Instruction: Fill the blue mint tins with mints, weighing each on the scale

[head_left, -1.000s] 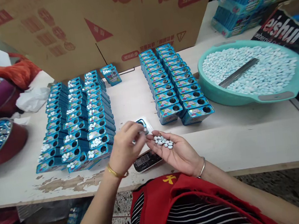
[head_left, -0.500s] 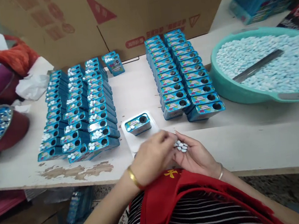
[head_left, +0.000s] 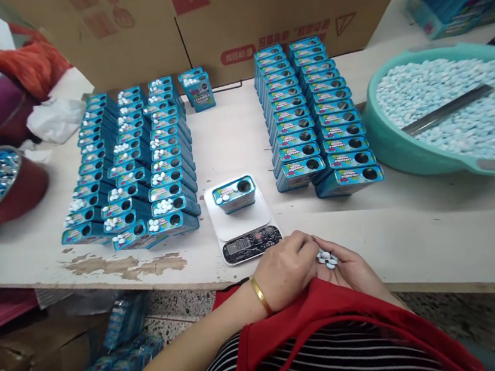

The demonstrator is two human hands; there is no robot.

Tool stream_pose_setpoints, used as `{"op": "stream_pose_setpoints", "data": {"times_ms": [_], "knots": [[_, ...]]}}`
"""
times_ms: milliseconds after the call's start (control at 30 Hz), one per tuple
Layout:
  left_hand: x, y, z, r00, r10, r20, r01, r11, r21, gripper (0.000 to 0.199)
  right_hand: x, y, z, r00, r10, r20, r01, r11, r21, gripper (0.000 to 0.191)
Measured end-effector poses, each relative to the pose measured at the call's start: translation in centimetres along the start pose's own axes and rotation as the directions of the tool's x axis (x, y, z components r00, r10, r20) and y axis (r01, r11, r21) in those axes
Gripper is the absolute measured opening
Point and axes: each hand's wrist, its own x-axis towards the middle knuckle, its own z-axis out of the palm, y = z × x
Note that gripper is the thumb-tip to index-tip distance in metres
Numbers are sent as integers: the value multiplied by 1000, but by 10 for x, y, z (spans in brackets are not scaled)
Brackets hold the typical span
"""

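Small pale-blue and white candies (head_left: 327,258) lie in the cupped palm of my right hand (head_left: 361,274), near the table's front edge. My left hand (head_left: 284,272), with a gold bracelet at the wrist, has its fingers curled against the right palm beside the candies. Whatever those fingertips pinch is hidden. Just beyond my hands is a white kitchen scale (head_left: 230,228) with a lit display. On its plate stands a blue tin (head_left: 237,203) with a round hole in its top and a few candies resting on the lid.
Rows of blue tins (head_left: 171,190) with candies on many lids stand at left. Two more rows of tins (head_left: 302,167) are at right. A turquoise basin (head_left: 425,160) of candies holds a metal strip (head_left: 448,109). A red bowl (head_left: 26,188) sits far left; a cardboard box (head_left: 205,28) stands behind.
My hands have drawn back from the scale toward my body, and the scale's display now shows. The left fingers stay at the right palm. The whole view has shifted slightly.
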Motion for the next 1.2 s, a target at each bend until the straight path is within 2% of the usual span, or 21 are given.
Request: {"op": "stream_pose_setpoints", "data": {"times_ms": [133,233,367,567,633,733,833,900,1000,1067,1200], "knots": [[-3,0,1,1000,-20,-2,20,999,28,13,1,2,0,1000,-27,9,28,999,-26,15],[-4,-2,-1,999,-37,-1,37,997,62,12,2,3,4,999,18,37,-17,999,-42,14],[-4,-12,-13,998,-32,-56,30,999,-29,11,7,3,18,992,38,119,-32,998,-46,14],[6,-31,-54,972,-45,-229,-13,969,-247,12,21,4,53,977,-82,198,83,997,0,23],[13,-38,-73,954,-67,-292,-10,967,-254,10,23,3,65,965,-91,244,95,995,-5,24],[23,-50,-98,917,-121,-381,55,982,-181,5,23,-1,76,960,-71,270,84,996,-35,24],[30,-64,-112,903,-155,-402,138,988,-70,4,23,-4,77,965,-72,251,89,994,-59,24],[32,-71,-115,924,-158,-349,169,986,1,1,23,-6,75,969,-89,231,105,993,-57,24],[28,-72,-120,936,-164,-311,174,985,6,12,23,-9,71,971,-101,215,116,992,-57,24],[22,-69,-126,913,-177,-368,183,983,-17,16,22,-11,68,972,-98,213,114,991,-64,24],[3,-67,-143,831,-220,-511,252,968,-7,12,19,-16,55,977,-108,184,123,990,-73,22]]}}
